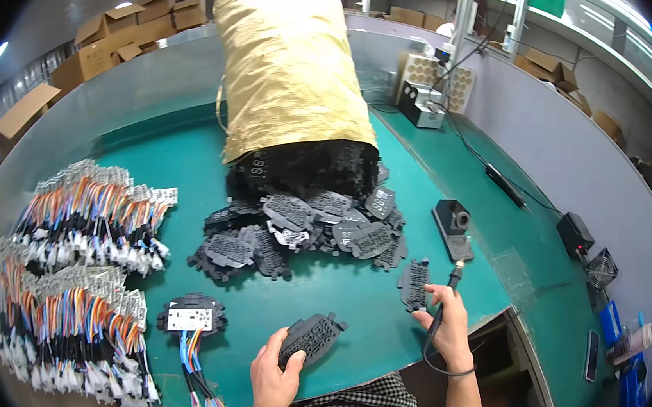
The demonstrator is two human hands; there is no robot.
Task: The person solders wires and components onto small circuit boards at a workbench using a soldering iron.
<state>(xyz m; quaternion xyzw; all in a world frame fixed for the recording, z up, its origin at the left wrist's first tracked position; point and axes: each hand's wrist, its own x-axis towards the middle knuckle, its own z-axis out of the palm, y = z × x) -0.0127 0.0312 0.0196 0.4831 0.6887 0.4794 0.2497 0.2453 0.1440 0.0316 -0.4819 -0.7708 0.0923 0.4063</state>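
Observation:
My left hand grips a flat black plastic panel at the near edge of the green table. My right hand is closed around a thin black tool with a cord, its tip pointing up and away. Another black panel lies just left of my right hand. To the left of my left hand rests a black panel fitted with a white board and coloured wires.
A heap of black panels spills from a tall gold-coloured sack mid-table. Bundles of coloured wire harnesses fill the left side. A black tool stand and a small grey box sit right. Cardboard boxes line the back.

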